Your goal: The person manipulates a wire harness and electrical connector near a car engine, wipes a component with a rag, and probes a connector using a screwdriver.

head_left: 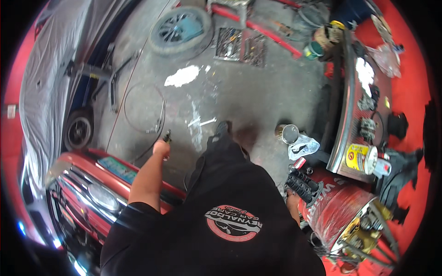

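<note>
My left hand (161, 149) reaches forward over the floor beside the front of a red car (87, 193). Its fingers are wrapped round a small dark tool (168, 136), whose kind I cannot make out. A thin hose or cable (125, 108) lies looped on the floor just ahead of that hand. My right hand (292, 198) is low at my right side, next to a red drum (334, 207) and a black ribbed engine part (304, 185). Its fingers are mostly hidden, so any contact is unclear.
Wrenches (200, 123) lie on the concrete ahead, with a wheel (181, 31) and a tool tray (239, 47) farther off. A can (288, 133) and plastic bag (304, 146) stand right of my feet. A cluttered workbench (343, 124) runs along the right; a lift arm (113, 87) is left.
</note>
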The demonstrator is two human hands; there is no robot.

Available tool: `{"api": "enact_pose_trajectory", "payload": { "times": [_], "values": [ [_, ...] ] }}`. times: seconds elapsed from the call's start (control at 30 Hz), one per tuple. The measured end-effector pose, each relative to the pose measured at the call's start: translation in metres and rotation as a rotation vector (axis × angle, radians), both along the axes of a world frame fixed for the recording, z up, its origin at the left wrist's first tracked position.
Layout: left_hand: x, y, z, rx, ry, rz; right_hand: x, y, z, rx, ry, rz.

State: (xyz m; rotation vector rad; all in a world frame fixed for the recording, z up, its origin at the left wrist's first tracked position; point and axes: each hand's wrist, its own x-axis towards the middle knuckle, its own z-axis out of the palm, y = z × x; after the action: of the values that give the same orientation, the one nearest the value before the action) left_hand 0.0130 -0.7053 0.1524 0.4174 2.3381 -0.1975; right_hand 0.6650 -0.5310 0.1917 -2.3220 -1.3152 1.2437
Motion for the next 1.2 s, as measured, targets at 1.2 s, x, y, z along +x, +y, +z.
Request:
{"api": "enact_pose_trajectory", "payload": {
  "times": [1.2],
  "values": [
    [0.304,-0.128,-0.022,0.268,-0.062,0.804,-0.259,0.367,-0.024,-0.028,0.083,0.871]
  ]
}}
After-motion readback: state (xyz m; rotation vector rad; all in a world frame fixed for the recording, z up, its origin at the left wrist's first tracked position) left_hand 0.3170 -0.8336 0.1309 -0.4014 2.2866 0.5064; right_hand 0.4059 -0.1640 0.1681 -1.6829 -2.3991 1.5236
